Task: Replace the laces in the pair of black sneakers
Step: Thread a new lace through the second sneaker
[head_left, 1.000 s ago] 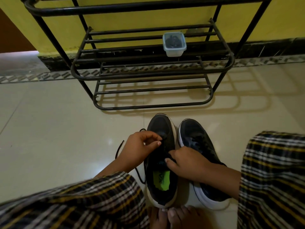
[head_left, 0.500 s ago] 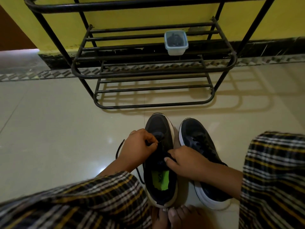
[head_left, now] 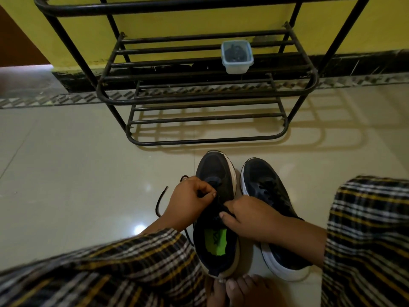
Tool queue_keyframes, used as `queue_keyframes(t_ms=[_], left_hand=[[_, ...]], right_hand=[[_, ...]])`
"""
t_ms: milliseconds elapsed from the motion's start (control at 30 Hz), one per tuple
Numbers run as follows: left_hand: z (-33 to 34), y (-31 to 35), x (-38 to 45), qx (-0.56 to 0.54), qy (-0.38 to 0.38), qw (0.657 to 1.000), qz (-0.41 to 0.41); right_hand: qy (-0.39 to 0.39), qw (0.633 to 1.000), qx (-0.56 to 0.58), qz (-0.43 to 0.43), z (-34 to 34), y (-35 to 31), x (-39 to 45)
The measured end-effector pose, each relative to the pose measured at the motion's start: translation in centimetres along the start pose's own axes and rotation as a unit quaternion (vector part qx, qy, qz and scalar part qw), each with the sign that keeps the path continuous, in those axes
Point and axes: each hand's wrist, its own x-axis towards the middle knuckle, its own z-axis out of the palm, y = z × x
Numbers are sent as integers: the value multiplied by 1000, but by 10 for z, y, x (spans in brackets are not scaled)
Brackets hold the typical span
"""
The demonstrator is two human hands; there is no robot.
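Two black sneakers stand side by side on the floor in front of the shoe rack [head_left: 199, 96]. The left hand [head_left: 188, 200] pinches a lace [head_left: 159, 202] over the left sneaker [head_left: 215, 173]; the right hand [head_left: 247, 216] grips its tongue area, beside the right sneaker [head_left: 263, 180]. A plastic box [head_left: 236, 56] sits on the rack

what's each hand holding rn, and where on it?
Left hand pinches the black lace near the eyelets of the left sneaker; its free end trails on the floor. Right hand grips that sneaker's lacing area; whether it pinches lace can't be told.
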Motion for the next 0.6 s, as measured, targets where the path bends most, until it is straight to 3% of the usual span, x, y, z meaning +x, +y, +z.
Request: queue_keyframes(t_ms=[267, 600], left_hand=[[9, 1, 2, -24, 18, 999, -34], [7, 11, 1, -187, -41, 975, -111]], right_hand=[[3, 1000, -5, -21, 0, -2, 2], [8, 1000, -1, -21, 3, 1, 2]])
